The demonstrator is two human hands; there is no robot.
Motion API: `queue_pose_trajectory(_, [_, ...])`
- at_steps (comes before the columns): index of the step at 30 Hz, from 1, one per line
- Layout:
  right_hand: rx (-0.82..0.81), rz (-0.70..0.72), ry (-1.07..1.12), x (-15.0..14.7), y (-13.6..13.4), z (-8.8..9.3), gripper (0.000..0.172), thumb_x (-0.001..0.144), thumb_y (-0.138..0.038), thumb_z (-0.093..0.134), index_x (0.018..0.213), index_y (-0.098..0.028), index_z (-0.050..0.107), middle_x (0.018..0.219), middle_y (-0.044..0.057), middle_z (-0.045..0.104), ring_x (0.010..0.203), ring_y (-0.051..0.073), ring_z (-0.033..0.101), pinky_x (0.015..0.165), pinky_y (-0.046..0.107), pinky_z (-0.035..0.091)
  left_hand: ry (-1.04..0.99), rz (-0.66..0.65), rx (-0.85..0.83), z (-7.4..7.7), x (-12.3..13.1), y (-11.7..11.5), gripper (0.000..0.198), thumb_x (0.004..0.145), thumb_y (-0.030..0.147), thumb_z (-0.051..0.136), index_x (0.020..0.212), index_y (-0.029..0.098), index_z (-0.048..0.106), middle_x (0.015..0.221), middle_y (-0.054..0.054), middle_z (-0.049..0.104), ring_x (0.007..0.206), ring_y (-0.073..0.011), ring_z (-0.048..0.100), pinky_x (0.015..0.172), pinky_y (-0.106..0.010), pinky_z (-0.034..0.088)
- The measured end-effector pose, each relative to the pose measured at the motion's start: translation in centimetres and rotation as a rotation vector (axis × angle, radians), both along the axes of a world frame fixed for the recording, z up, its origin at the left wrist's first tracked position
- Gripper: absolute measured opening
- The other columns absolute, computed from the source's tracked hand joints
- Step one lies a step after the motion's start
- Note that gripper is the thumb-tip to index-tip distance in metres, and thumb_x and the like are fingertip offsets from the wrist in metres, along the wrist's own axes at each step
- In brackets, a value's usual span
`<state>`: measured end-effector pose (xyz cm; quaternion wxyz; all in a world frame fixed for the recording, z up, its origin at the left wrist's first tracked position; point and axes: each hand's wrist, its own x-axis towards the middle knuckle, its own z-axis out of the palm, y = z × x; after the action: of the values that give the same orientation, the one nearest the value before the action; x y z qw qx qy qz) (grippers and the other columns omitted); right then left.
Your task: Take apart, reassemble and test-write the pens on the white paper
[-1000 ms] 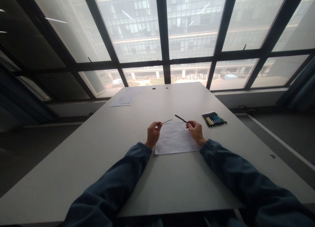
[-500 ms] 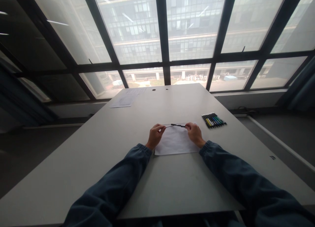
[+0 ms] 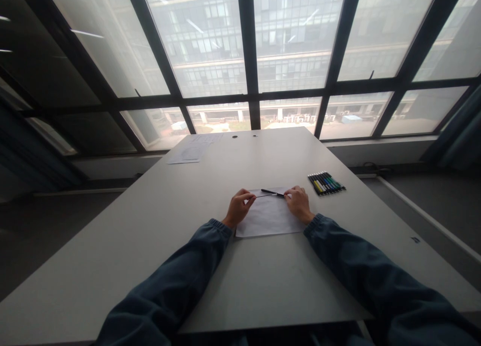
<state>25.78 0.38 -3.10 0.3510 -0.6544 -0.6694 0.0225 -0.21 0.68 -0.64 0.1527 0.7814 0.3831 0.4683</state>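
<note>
A white sheet of paper (image 3: 268, 217) lies on the grey table (image 3: 210, 186) in front of me. My left hand (image 3: 239, 207) is closed in a pinch on a thin pen refill (image 3: 262, 194), at the sheet's far left corner. My right hand (image 3: 298, 202) is closed on a dark pen barrel (image 3: 272, 192), at the sheet's far right corner. The refill's tip meets the barrel's open end between the two hands, just above the paper.
A row of several coloured pens (image 3: 326, 182) lies to the right of my right hand. More sheets of paper (image 3: 193, 149) lie at the table's far left, near the window (image 3: 248, 60). Two small round holes sit at the table's far edge.
The hands came together: refill and barrel, held apart and raised a second ago, now meet end to end low over the sheet's far edge.
</note>
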Motion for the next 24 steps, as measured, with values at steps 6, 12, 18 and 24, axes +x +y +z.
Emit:
queue_pose_trajectory(6, [0.129, 0.16, 0.186, -1.1, -0.7, 1.4, 0.016, 0.085, -0.024, 0.063, 0.094, -0.017, 0.073, 0.096, 0.011, 0.066, 0.097, 0.027, 0.055, 0.09, 0.039, 0.043, 0.006, -0.004, 0.037, 0.4, 0.1, -0.3, 0.021, 0.092, 0.034, 0.059, 0.087, 0.019, 0.072, 0.083, -0.005, 0.063, 0.068, -0.013, 0.057, 0.056, -0.024, 0.048])
queue_pose_trajectory(12, [-0.058, 0.51, 0.61, -3.3, -1.7, 2.8, 0.028, 0.083, -0.041, 0.066, 0.094, -0.017, 0.076, 0.082, 0.007, 0.072, 0.069, 0.018, 0.059, 0.066, 0.031, 0.048, -0.011, 0.02, 0.06, 0.6, -0.1, -0.4, 0.021, 0.093, 0.034, 0.058, 0.088, 0.019, 0.072, 0.084, -0.005, 0.062, 0.069, -0.0128, 0.057, 0.055, -0.023, 0.048])
queue_pose_trajectory(18, [-0.277, 0.628, 0.917, -4.9, -3.1, 3.6, 0.042, 0.076, -0.044, 0.072, 0.107, -0.016, 0.073, 0.073, 0.002, 0.07, 0.054, 0.011, 0.051, 0.052, 0.024, 0.041, 0.05, -0.066, 0.08, 0.5, 0.1, -0.7, 0.019, 0.093, 0.034, 0.059, 0.089, 0.02, 0.072, 0.086, -0.005, 0.062, 0.072, -0.0132, 0.058, 0.056, -0.024, 0.049])
queue_pose_trajectory(24, [-0.233, 0.581, 1.0, -5.9, -3.7, 3.4, 0.033, 0.071, -0.04, 0.077, 0.092, -0.015, 0.074, 0.071, 0.004, 0.07, 0.06, 0.013, 0.057, 0.055, 0.025, 0.044, 0.125, -0.137, 0.069, 0.8, 0.2, -0.9, 0.019, 0.092, 0.036, 0.061, 0.091, 0.021, 0.073, 0.085, -0.005, 0.064, 0.074, -0.0138, 0.059, 0.058, -0.024, 0.051])
